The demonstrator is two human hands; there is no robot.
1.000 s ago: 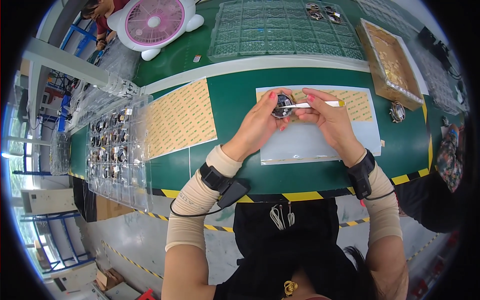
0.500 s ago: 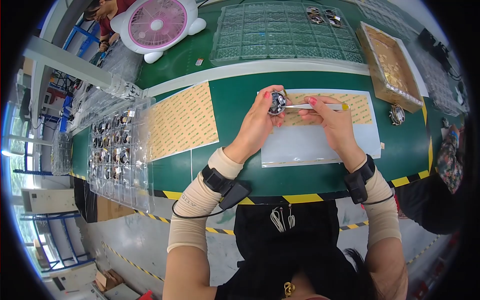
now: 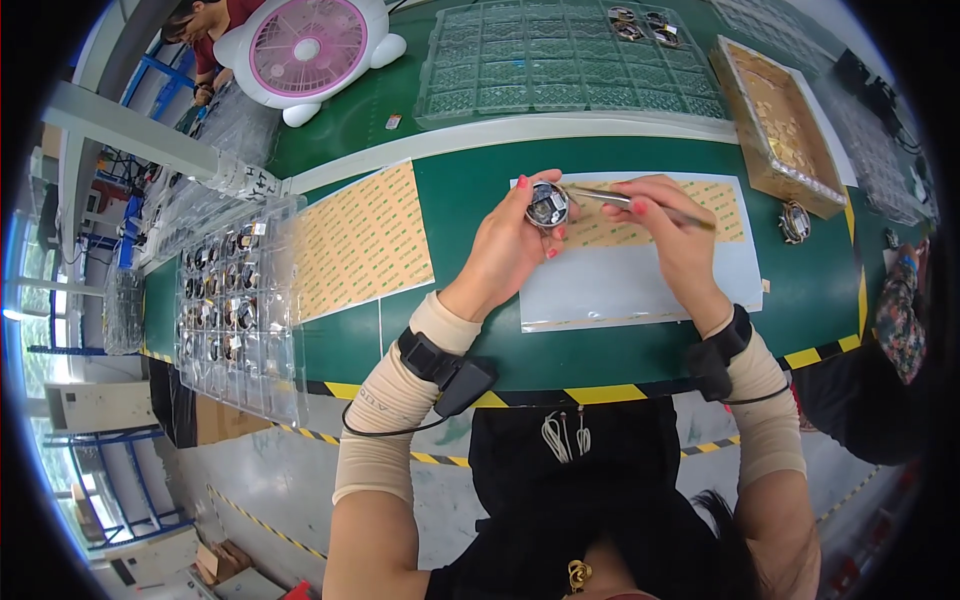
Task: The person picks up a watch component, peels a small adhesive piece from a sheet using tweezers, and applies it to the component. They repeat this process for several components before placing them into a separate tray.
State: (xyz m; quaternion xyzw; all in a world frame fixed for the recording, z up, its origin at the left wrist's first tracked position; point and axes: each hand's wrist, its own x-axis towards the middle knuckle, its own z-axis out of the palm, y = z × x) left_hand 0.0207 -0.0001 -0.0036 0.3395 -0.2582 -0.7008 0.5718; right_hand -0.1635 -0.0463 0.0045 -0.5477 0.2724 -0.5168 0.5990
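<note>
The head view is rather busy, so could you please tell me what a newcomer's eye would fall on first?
Probably the large pink-and-white fan at the upper left. Next, near the middle, the left hand holds a small round device, and the right hand a slim metal tool pointing toward it.

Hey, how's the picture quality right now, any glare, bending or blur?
Head view: black corners surround the fisheye image; the striped table edge bows; windows at far left glare white; the clear tray shows glints; fine detail on the round part in the left hand is too small to judge for blur.
</note>
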